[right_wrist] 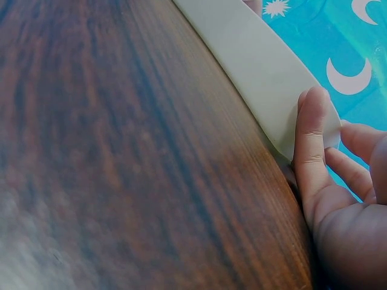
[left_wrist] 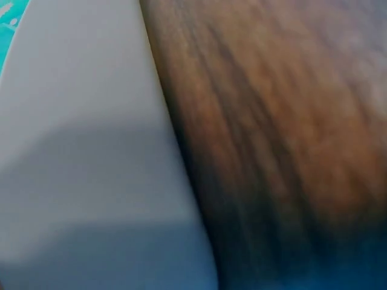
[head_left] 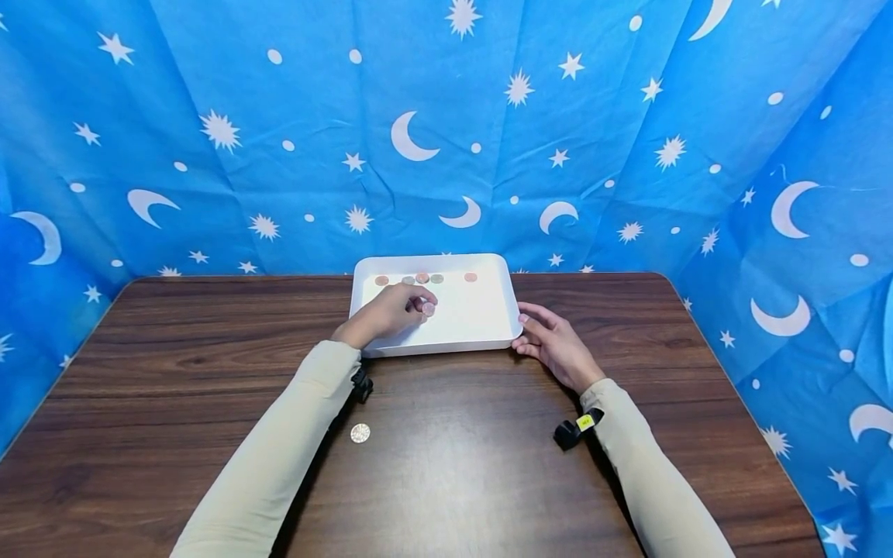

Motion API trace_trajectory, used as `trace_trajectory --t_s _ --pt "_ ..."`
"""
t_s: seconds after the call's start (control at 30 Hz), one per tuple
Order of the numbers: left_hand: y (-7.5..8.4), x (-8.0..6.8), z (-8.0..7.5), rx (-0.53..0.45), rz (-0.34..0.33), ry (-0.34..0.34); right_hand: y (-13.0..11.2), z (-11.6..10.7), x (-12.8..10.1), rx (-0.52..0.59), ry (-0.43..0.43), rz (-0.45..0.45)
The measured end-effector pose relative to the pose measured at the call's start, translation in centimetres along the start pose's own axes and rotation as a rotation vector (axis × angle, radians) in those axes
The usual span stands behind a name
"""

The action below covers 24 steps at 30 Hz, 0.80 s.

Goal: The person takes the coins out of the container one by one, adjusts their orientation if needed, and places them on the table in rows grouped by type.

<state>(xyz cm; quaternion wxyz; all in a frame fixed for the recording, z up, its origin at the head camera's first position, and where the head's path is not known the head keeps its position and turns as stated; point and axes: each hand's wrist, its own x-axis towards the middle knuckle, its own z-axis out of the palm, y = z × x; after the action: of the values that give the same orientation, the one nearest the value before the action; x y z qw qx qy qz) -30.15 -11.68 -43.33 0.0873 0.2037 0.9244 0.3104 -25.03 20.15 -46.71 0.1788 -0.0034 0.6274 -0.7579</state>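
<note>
Over the left half of a white tray (head_left: 467,310), my left hand (head_left: 391,310) pinches a coin (head_left: 429,309) between thumb and fingertips. Several coins, copper-coloured and silvery, lie along the far side of the tray, among them a copper one (head_left: 470,277) standing apart on the right. My right hand (head_left: 556,346) holds the tray's near right corner. In the right wrist view its fingers (right_wrist: 311,130) lie against the tray's outer wall (right_wrist: 260,72) on both sides of that corner. The left wrist view has only the tray wall (left_wrist: 91,121) and blurred wood, with the hand hidden.
A silvery coin (head_left: 360,433) lies on the dark wooden table (head_left: 446,465), near the left forearm. The tray stands at the table's far edge, close to a blue curtain (head_left: 314,101) with white moons and stars. Another curtain section hangs along the right side.
</note>
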Motion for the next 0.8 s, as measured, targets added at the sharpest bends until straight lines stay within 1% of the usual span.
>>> trace_trajectory --t_s 0.17,0.27,0.33,0.47,0.53,0.67,0.8 --pt "0.0 0.0 0.5 0.074 0.045 -0.005 0.1 -0.1 -0.2 -0.001 0.007 -0.005" --pt "0.1 -0.2 0.5 0.081 0.073 0.002 0.2 0.0 -0.3 -0.001 0.004 -0.002" --pt "0.1 -0.5 0.5 0.057 0.097 0.011 0.3 0.0 -0.3 -0.002 0.003 0.002" --pt "0.0 -1.4 0.3 -0.047 0.136 0.027 0.5 0.1 -0.4 -0.003 0.007 0.005" --pt "0.1 -2.1 0.0 -0.094 0.137 0.028 0.6 0.2 -0.4 -0.005 0.006 0.004" --pt "0.4 -3.5 -1.1 -0.138 0.139 0.025 0.6 0.2 -0.5 -0.006 0.004 0.007" --pt "1.1 -4.7 -2.8 -0.166 0.135 0.041 0.2 0.3 -0.4 -0.003 0.007 -0.001"
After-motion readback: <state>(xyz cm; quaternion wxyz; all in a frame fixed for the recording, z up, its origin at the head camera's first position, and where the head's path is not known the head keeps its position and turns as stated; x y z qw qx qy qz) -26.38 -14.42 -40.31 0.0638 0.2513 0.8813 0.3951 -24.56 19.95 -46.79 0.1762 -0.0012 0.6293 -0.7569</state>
